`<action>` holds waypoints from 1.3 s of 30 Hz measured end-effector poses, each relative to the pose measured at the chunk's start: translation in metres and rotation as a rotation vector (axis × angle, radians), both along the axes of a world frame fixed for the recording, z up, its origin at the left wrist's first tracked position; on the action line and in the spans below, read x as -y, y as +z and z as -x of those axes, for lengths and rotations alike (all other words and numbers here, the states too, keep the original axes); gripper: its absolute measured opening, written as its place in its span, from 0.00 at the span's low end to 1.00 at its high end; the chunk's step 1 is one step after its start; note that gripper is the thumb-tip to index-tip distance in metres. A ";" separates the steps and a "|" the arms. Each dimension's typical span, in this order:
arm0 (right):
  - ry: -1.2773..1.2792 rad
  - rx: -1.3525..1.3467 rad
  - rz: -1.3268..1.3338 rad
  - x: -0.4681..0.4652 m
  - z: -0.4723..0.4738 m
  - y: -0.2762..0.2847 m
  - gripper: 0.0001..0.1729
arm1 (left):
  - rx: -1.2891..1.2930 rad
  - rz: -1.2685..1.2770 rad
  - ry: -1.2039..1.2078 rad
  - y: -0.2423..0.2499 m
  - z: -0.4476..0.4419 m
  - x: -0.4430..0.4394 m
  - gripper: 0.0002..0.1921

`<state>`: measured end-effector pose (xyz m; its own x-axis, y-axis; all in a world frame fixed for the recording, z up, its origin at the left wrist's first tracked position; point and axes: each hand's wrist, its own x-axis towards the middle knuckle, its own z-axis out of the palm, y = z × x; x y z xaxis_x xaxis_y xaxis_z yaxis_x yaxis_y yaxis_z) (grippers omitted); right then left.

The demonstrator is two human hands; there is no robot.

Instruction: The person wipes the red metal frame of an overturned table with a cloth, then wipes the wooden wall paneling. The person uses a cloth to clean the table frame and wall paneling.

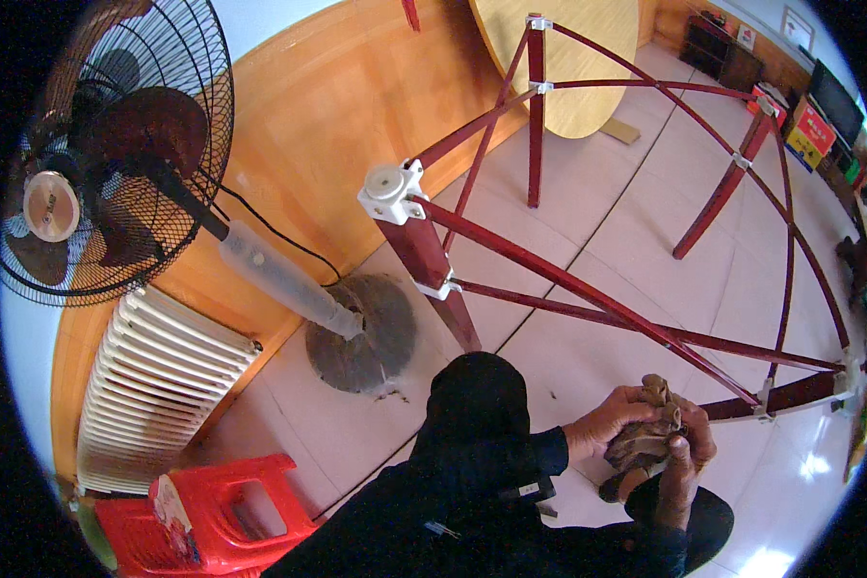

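Near the lower right, my left hand [607,419] and my right hand [686,448] hold a crumpled brown cloth [639,437] between them. The fingers of both hands pinch its upper folds, and the rest hangs below. Just beyond my hands stands a folding table frame [585,289] of dark red metal tubes, with crossed bars and white plastic joints. Its nearest white corner joint [390,193] sits on top of a thick red leg, left of my hands.
A pedestal fan [52,206] and a white radiator [159,390] stand by the wood-panelled wall at left. Red plastic stools [209,513] lie at lower left. A round wooden tabletop [585,65] leans on the wall behind the frame. Boxes [809,134] stand at far right.
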<state>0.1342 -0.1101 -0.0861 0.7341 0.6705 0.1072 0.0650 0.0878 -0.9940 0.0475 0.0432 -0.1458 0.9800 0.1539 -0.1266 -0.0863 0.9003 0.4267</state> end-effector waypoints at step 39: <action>0.233 -0.234 0.279 0.005 -0.001 -0.003 0.73 | -0.213 0.047 0.088 -0.009 -0.006 -0.005 0.21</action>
<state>0.1350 -0.1150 -0.0895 0.5426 0.8011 -0.2526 -0.1545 -0.2003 -0.9675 0.0531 0.0477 -0.1548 0.9132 0.2270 -0.3383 -0.0781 0.9125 0.4016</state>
